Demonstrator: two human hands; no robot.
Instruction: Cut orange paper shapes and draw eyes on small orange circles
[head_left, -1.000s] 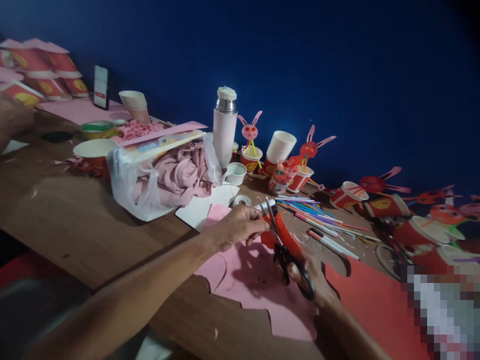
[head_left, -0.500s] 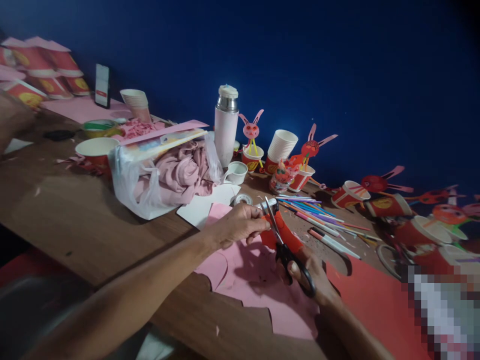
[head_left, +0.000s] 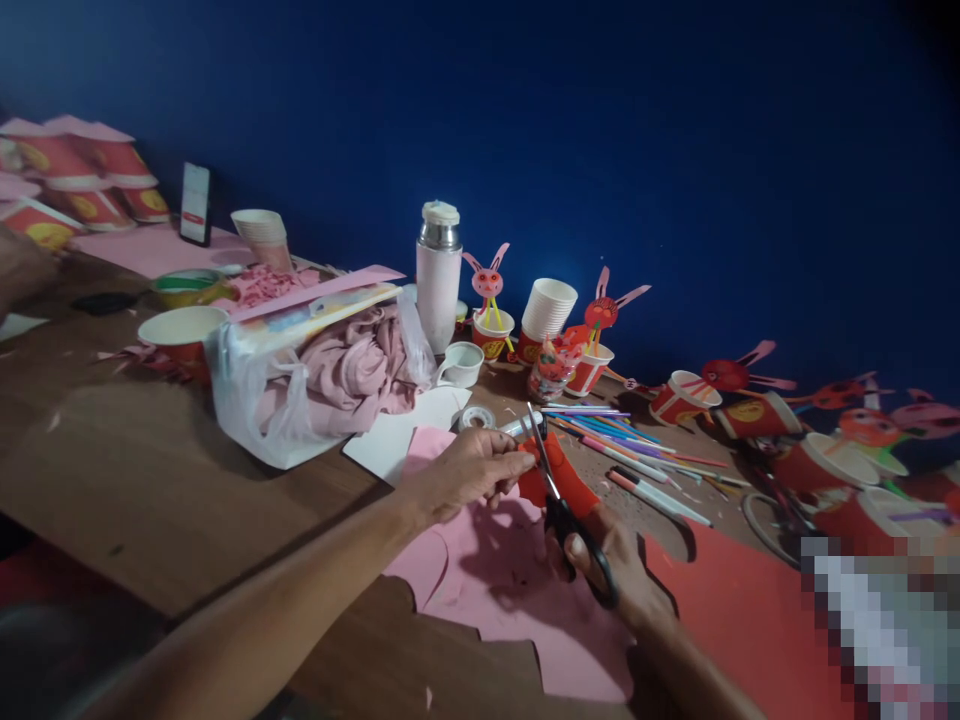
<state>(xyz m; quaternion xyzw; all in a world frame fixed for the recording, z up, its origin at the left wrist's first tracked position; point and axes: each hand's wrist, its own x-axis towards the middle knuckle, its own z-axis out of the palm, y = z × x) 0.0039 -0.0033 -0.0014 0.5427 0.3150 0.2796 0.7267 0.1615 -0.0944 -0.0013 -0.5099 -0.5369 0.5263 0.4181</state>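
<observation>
My left hand (head_left: 466,473) pinches a small piece of red paper (head_left: 570,482) at its left edge, just above a pink sheet (head_left: 517,590) lying on the wooden table (head_left: 150,480). My right hand (head_left: 619,570) grips black-handled scissors (head_left: 562,500), thumb and fingers through the loops. The blades point up and away and cut into the red piece. Both forearms reach in from the bottom of the view.
Coloured pens (head_left: 637,445) lie behind the hands. A tape roll (head_left: 477,417), white flask (head_left: 438,277), plastic bag of pink cloth (head_left: 330,375), stacked paper cups (head_left: 547,308) and red cup bunny figures (head_left: 487,300) stand along the blue wall. A red sheet (head_left: 735,620) lies at right.
The view has shifted, so everything sits slightly lower and to the left. Both hands keep their grip, and the scissors stay in the red paper.
</observation>
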